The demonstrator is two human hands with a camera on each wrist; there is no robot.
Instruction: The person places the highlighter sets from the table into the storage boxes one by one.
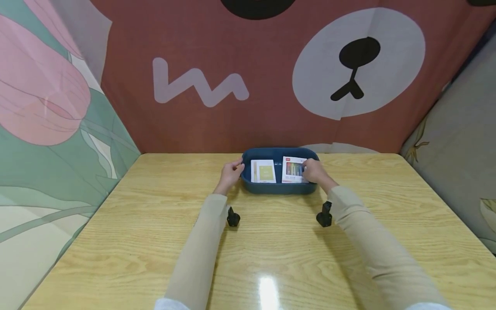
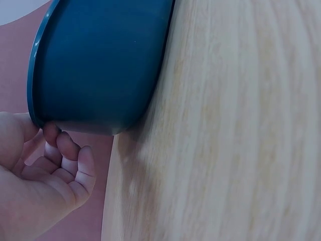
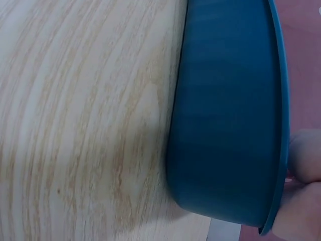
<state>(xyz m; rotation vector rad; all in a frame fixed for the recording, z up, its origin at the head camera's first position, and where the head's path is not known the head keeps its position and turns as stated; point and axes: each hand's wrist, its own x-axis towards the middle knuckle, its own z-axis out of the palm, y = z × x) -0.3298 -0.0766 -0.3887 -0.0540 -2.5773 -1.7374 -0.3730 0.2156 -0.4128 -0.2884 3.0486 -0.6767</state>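
A dark blue oblong plastic bin [image 1: 259,188] stands near the back edge of the table. My left hand [image 1: 231,173] pinches its left end at the rim, with thumb and forefinger at the rim in the left wrist view. Inside the bin's right half, a white crayon box [image 1: 288,177] with a picture of coloured sticks and a red logo leans face up. My right hand [image 1: 314,171] reaches over the right rim and holds this box by its right side. In the right wrist view the bin wall hides most of those fingers [image 3: 303,155].
A white and yellow-green flat pack [image 1: 267,173] lies in the bin's left half. The wooden table [image 1: 271,241] spreads out in front of the bin. A printed cloth [image 1: 267,112] hangs directly behind it. Black wrist mounts [image 1: 324,215] stick out under both sleeves.
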